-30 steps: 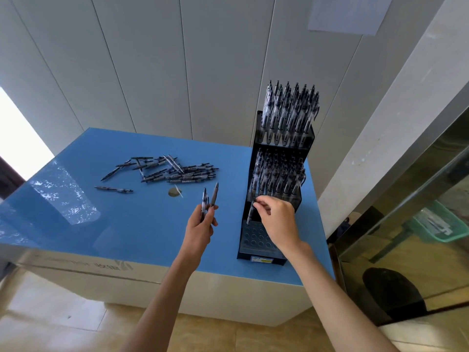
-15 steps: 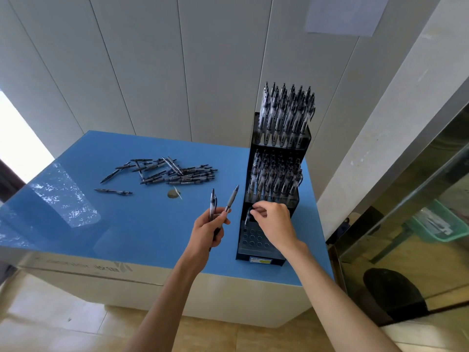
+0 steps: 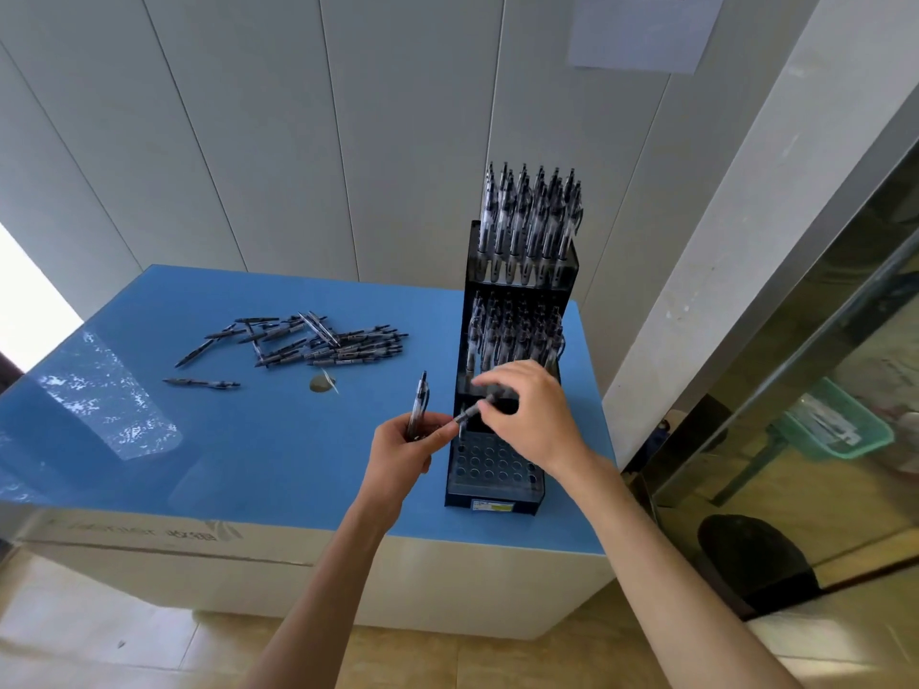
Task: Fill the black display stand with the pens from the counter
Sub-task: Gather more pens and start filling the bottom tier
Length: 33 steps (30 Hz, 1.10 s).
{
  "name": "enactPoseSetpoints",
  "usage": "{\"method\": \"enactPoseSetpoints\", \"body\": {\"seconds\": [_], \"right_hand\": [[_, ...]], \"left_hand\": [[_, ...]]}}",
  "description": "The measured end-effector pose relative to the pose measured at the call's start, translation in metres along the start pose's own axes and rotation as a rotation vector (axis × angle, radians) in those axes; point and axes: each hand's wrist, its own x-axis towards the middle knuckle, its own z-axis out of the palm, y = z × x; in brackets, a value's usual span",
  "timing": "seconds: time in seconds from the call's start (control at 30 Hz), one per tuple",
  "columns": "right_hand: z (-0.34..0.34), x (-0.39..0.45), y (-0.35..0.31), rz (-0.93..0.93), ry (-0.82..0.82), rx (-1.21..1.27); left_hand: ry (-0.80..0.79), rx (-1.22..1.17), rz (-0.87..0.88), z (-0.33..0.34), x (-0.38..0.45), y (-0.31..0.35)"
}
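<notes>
The black display stand (image 3: 492,494) rises in three tiers at the right of the blue counter (image 3: 248,440). Its top and middle tiers are packed with pens (image 3: 527,226); the bottom tier shows open holes, with one pen (image 3: 461,429) standing at its back left. My left hand (image 3: 408,450) grips an upright pen (image 3: 420,402) and the lower end of a slanted pen (image 3: 472,412). My right hand (image 3: 532,415) pinches the slanted pen's upper end above the bottom tier. A pile of loose pens (image 3: 318,340) lies at the counter's back left.
A single pen (image 3: 201,383) lies apart, left of the pile, and a small round thing (image 3: 322,383) sits in front of it. White wall panels stand behind the counter. A green basket (image 3: 835,425) and a dark bin (image 3: 751,559) are behind glass on the right.
My left hand moved right toward the stand with its pens. My right hand left the pen it set in the bottom tier and took hold of the slanted pen in my left hand.
</notes>
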Motion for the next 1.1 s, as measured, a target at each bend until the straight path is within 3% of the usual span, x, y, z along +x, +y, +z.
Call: {"method": "enactPoseSetpoints", "body": {"seconds": [0.13,0.43,0.77,1.1], "right_hand": [[0.008,-0.005,-0.003,-0.090,-0.110,-0.130],[0.007,-0.009,0.009,-0.070,-0.319,-0.247],[0.018,-0.013,0.040,0.259,-0.071,0.008],[0.044,-0.012,0.047,0.258,-0.021,0.087]], "left_hand": [[0.004,0.050,0.038,0.009,-0.001,0.003],[0.066,0.064,0.060,0.004,-0.001,0.003],[0.069,0.063,0.016,-0.018,0.001,-0.005],[0.089,0.134,0.024,-0.028,0.004,-0.011]]}}
